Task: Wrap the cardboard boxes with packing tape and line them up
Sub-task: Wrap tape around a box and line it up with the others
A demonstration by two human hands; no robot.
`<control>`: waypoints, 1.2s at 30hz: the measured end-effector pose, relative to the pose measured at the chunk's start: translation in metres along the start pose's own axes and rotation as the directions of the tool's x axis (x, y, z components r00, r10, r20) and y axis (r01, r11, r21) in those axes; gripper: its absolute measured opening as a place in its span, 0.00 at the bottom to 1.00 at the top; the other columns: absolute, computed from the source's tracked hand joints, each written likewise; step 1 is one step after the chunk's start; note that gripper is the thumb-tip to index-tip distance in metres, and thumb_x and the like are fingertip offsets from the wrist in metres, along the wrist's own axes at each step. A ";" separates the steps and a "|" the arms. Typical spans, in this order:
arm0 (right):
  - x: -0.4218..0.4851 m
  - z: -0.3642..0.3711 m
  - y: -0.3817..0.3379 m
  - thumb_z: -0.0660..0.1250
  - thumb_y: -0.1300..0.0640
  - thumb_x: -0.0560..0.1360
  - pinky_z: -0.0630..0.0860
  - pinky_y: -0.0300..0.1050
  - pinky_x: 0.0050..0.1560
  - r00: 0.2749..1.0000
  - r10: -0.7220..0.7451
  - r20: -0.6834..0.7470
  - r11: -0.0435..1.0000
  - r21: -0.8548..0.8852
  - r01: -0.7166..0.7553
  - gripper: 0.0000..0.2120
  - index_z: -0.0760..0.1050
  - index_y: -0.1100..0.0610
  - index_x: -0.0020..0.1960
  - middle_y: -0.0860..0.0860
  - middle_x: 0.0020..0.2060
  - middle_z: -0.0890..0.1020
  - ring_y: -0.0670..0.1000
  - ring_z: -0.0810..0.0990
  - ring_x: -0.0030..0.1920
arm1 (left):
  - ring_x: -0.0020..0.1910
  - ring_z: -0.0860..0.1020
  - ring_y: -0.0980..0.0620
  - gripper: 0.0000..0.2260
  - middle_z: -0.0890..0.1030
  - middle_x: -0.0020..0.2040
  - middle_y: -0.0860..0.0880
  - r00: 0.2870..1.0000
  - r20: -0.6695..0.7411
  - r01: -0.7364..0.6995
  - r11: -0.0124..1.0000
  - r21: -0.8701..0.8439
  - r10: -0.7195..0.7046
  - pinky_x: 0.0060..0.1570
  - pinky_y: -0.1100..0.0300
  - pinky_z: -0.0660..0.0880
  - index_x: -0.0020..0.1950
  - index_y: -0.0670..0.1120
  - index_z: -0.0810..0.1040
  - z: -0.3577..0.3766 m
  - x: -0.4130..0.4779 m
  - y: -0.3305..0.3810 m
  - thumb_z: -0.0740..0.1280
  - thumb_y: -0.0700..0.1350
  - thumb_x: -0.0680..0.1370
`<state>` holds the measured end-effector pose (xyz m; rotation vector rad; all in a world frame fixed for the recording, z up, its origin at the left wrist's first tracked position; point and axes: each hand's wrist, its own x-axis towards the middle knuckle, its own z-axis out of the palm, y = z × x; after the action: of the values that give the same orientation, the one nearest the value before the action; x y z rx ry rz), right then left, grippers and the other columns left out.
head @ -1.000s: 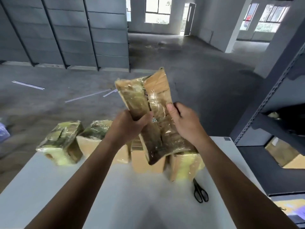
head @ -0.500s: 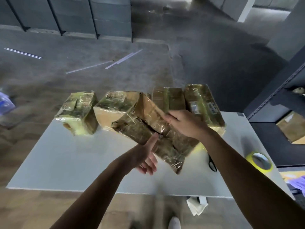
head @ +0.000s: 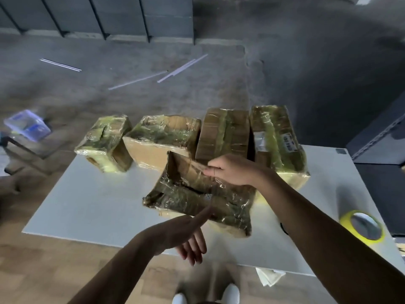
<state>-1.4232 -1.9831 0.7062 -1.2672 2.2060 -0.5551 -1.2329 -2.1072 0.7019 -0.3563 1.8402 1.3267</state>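
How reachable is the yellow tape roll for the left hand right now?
Probably not easily. The left hand is open, but the tape roll sits far right, beyond the right arm crossing between; the right hand grips the wrapped box.

You face a white table (head: 92,207), with wood-patterned flooring (head: 43,270) under its near edge. Beyond it you see a grey concrete floor (head: 219,99) strewn with a few pale strips (head: 182,68), dark grey wall panels (head: 131,16) at the far side, and a dark metal rack (head: 377,137) to your right. The light is dim.

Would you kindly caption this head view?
Right hand grips a tape-wrapped box in front of four boxes lined up on the table.
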 end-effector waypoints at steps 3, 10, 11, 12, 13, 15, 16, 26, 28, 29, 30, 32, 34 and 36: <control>0.011 0.016 0.019 0.59 0.45 0.81 0.62 0.40 0.29 0.997 0.035 0.069 0.999 -0.024 -0.033 0.18 0.73 0.56 0.40 0.48 0.29 0.71 0.45 0.67 0.27 | 0.29 0.79 0.55 0.25 0.83 0.33 0.51 0.971 -0.196 -0.125 0.990 0.057 0.134 0.28 0.66 0.72 0.40 0.44 0.79 0.000 0.005 0.004 0.54 0.61 0.81; 0.035 0.045 0.037 0.59 0.43 0.80 0.68 0.46 0.38 0.993 0.114 -0.033 0.973 -0.199 -0.118 0.15 0.75 0.53 0.48 0.51 0.39 0.80 0.52 0.79 0.42 | 0.50 0.79 0.48 0.10 0.79 0.55 0.48 0.676 -0.534 -0.029 0.742 0.670 0.508 0.47 0.52 0.78 0.58 0.46 0.80 -0.042 0.046 0.000 0.66 0.44 0.78; 0.038 0.048 0.037 0.59 0.44 0.80 0.69 0.46 0.40 0.992 0.096 -0.088 0.957 -0.267 -0.116 0.14 0.75 0.54 0.50 0.52 0.43 0.80 0.54 0.80 0.46 | 0.53 0.79 0.48 0.11 0.78 0.58 0.49 0.714 -0.493 -0.013 0.713 0.701 0.497 0.48 0.52 0.78 0.60 0.47 0.80 -0.047 0.053 -0.002 0.65 0.45 0.79; 0.040 0.051 0.036 0.60 0.45 0.80 0.70 0.47 0.41 0.986 0.073 -0.150 0.948 -0.296 -0.115 0.13 0.74 0.54 0.52 0.52 0.46 0.80 0.55 0.79 0.49 | 0.53 0.78 0.48 0.11 0.77 0.59 0.49 0.729 -0.459 -0.004 0.674 0.739 0.508 0.48 0.53 0.79 0.60 0.48 0.79 -0.051 0.060 -0.003 0.64 0.46 0.80; 0.040 0.055 0.035 0.61 0.47 0.80 0.72 0.48 0.43 0.977 0.061 -0.202 0.948 -0.294 -0.120 0.12 0.74 0.54 0.56 0.52 0.50 0.80 0.55 0.79 0.51 | 0.52 0.78 0.49 0.11 0.77 0.59 0.49 0.732 -0.434 -0.004 0.640 0.768 0.525 0.46 0.55 0.79 0.58 0.47 0.80 -0.056 0.065 -0.004 0.62 0.47 0.81; 0.037 0.064 0.032 0.61 0.49 0.80 0.75 0.49 0.47 0.960 0.052 -0.276 0.957 -0.262 -0.127 0.14 0.72 0.52 0.63 0.52 0.53 0.78 0.54 0.79 0.52 | 0.44 0.78 0.52 0.10 0.77 0.55 0.49 0.744 -0.398 -0.052 0.640 0.766 0.537 0.39 0.59 0.77 0.55 0.45 0.78 -0.064 0.071 -0.004 0.59 0.46 0.82; 0.034 0.068 0.031 0.61 0.49 0.80 0.75 0.49 0.46 0.951 0.058 -0.304 0.960 -0.245 -0.137 0.14 0.72 0.51 0.64 0.51 0.52 0.79 0.53 0.79 0.51 | 0.39 0.78 0.54 0.09 0.78 0.51 0.49 0.754 -0.383 -0.076 0.650 0.756 0.533 0.35 0.60 0.77 0.53 0.45 0.78 -0.067 0.074 -0.004 0.59 0.46 0.81; 0.036 0.070 0.025 0.54 0.51 0.82 0.75 0.49 0.49 0.907 0.342 -0.245 0.937 0.015 -0.350 0.13 0.78 0.47 0.55 0.46 0.51 0.82 0.49 0.78 0.49 | 0.44 0.81 0.49 0.22 0.81 0.51 0.48 0.719 -0.247 -0.062 0.413 0.909 0.650 0.40 0.56 0.79 0.70 0.45 0.65 -0.075 0.087 -0.003 0.66 0.44 0.78; 0.036 0.069 0.023 0.54 0.51 0.82 0.75 0.49 0.50 0.913 0.341 -0.224 0.936 -0.002 -0.351 0.13 0.78 0.47 0.55 0.47 0.51 0.82 0.49 0.78 0.50 | 0.44 0.81 0.49 0.21 0.81 0.51 0.49 0.667 -0.165 -0.007 0.228 0.974 0.727 0.37 0.55 0.79 0.70 0.45 0.66 -0.075 0.084 -0.002 0.65 0.42 0.78; 0.035 0.069 0.023 0.55 0.51 0.82 0.75 0.49 0.50 0.917 0.338 -0.211 0.937 -0.010 -0.348 0.13 0.78 0.48 0.55 0.47 0.50 0.82 0.50 0.78 0.49 | 0.44 0.81 0.49 0.20 0.81 0.52 0.48 0.648 -0.120 0.011 0.149 0.989 0.752 0.36 0.56 0.79 0.68 0.44 0.69 -0.075 0.083 -0.001 0.66 0.40 0.77; 0.035 0.068 0.023 0.55 0.52 0.81 0.75 0.50 0.50 0.921 0.334 -0.198 0.939 -0.014 -0.344 0.12 0.78 0.50 0.54 0.48 0.49 0.82 0.50 0.78 0.49 | 0.44 0.81 0.49 0.19 0.81 0.52 0.47 0.628 -0.080 0.014 0.092 0.996 0.774 0.34 0.57 0.78 0.65 0.44 0.73 -0.075 0.081 0.001 0.69 0.39 0.75; 0.032 0.067 0.022 0.56 0.56 0.81 0.75 0.53 0.48 0.926 0.326 -0.188 0.942 -0.016 -0.335 0.11 0.77 0.52 0.52 0.50 0.46 0.81 0.52 0.79 0.47 | 0.42 0.80 0.50 0.17 0.80 0.52 0.46 0.582 -0.025 0.015 0.019 1.000 0.812 0.32 0.59 0.75 0.59 0.44 0.79 -0.076 0.080 0.006 0.73 0.39 0.71; 0.029 0.066 0.022 0.56 0.56 0.81 0.76 0.52 0.48 0.928 0.313 -0.204 0.948 0.000 -0.319 0.11 0.77 0.51 0.55 0.50 0.48 0.82 0.52 0.80 0.48 | 0.43 0.79 0.49 0.14 0.79 0.52 0.45 0.558 -0.001 0.021 -0.012 1.000 0.830 0.30 0.60 0.76 0.57 0.43 0.80 -0.078 0.082 0.008 0.72 0.39 0.71; 0.025 0.063 0.022 0.55 0.50 0.83 0.76 0.48 0.52 0.934 0.270 -0.236 0.962 0.016 -0.274 0.14 0.73 0.48 0.65 0.49 0.54 0.80 0.49 0.78 0.53 | 0.38 0.81 0.50 0.13 0.82 0.44 0.46 0.497 0.042 0.029 -0.065 0.997 0.867 0.25 0.61 0.76 0.50 0.43 0.83 -0.083 0.081 0.009 0.76 0.40 0.67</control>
<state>-1.4090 -2.0001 0.6389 -0.9178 2.5349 -0.6025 -1.3261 -2.1591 0.6561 0.8608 3.2538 -0.2025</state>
